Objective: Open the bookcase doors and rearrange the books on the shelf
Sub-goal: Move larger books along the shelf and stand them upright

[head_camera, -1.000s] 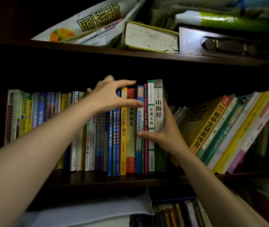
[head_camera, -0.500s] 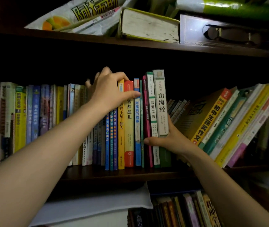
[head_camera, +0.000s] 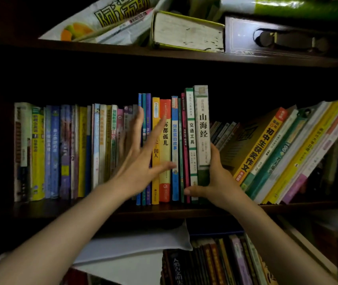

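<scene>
We see upright row of thin glossy spines (head_camera: pixel 65 153) at middle shelf (head_camera: pixel 164 211) left. Left hand (head_camera: pixel 141 161) flat, fingers spread straight against blue and yellow spines, motion-blurred. Right hand (head_camera: pixel 215 182) grips grey-green book (head_camera: pixel 202 128) at its base, thumb in front. Slanted paperbacks (head_camera: pixel 287 153) lean rightward.
</scene>
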A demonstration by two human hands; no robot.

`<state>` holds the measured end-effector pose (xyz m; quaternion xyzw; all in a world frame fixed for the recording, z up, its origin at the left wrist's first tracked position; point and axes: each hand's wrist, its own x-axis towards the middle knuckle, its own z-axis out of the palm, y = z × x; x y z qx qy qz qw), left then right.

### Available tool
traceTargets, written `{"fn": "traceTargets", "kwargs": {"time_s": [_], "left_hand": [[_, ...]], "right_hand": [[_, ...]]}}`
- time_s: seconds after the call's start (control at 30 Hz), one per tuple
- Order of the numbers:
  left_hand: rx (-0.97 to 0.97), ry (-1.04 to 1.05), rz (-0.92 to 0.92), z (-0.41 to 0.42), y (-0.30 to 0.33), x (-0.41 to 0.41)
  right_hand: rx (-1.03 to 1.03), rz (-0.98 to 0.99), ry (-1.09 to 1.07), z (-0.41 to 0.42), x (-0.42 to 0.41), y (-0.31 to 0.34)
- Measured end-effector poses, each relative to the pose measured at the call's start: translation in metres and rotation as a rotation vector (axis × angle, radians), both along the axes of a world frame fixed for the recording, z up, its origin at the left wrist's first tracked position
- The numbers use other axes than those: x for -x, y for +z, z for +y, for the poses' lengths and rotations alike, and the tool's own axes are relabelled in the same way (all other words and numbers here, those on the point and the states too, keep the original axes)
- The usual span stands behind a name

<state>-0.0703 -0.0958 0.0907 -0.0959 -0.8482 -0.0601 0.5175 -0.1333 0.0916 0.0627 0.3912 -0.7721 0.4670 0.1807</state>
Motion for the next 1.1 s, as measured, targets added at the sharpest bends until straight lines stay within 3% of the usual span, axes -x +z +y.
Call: {"fn": "traceTargets", "kwargs": {"time_s": [0.2,0.47,0.83,1.0,1.1], "left_hand": [[0.284,0.317,0.176,-0.015,-0.013,0.01],[0.273,0.44,0.182,0.002,-0.014,0.019],[0.301,0.377,0.104,0.014,-0.018,0.019],[0.182,0.099,0.199,0.052,0.053,0.015],[0.282,0.054,0.145,0.084,0.093,0.022]], "right_hand": [[-0.111,0.053,-0.049,0.007,0.0,0.01],[-0.063,0.103,-0.117,0.007,-0.007,0.0],[-0.106,0.13,-0.169,0.014,-0.015,-0.003],[-0.11,0.118,-0.18,0.014,-0.013,-0.003],[-0.103,0.112,-0.183,0.014,-0.012,-0.005]]}}
